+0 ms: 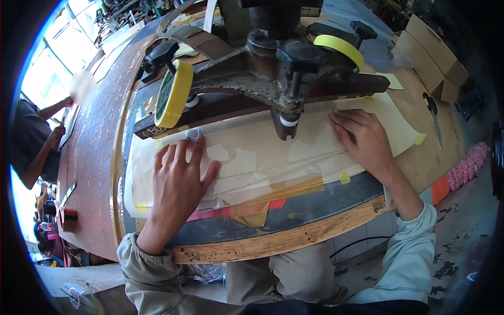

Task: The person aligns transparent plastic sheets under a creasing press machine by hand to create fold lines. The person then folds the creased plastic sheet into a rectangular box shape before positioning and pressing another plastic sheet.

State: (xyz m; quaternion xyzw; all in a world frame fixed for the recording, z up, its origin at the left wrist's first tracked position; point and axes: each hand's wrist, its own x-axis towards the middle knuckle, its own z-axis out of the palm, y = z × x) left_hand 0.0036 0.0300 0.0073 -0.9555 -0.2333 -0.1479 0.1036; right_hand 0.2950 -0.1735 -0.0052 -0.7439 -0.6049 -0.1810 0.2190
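Note:
My left hand [181, 176] lies spread on the left part of a pale sheet [244, 173], its fingertips close to the machine's dark bar. A clear film seems to cover part of the sheet. On the right, my right hand [365, 139] touches the sheet just below the bar, fingers stretched out and thumb apart. Neither hand visibly grips anything. Above the sheet stands a cast-metal machine head [236, 73] with black knobs and a long dark bar [336, 89]. Yellow tape pieces [345, 179] sit along the sheet's edges.
Two yellow tape rolls [176, 94] [340, 48] hang on the machine. Scissors [433, 118] and a cardboard box [428, 55] are at right. A wooden strip [278, 239] edges the table in front. Another person [39, 131] works at the far left beside the brown table [97, 157].

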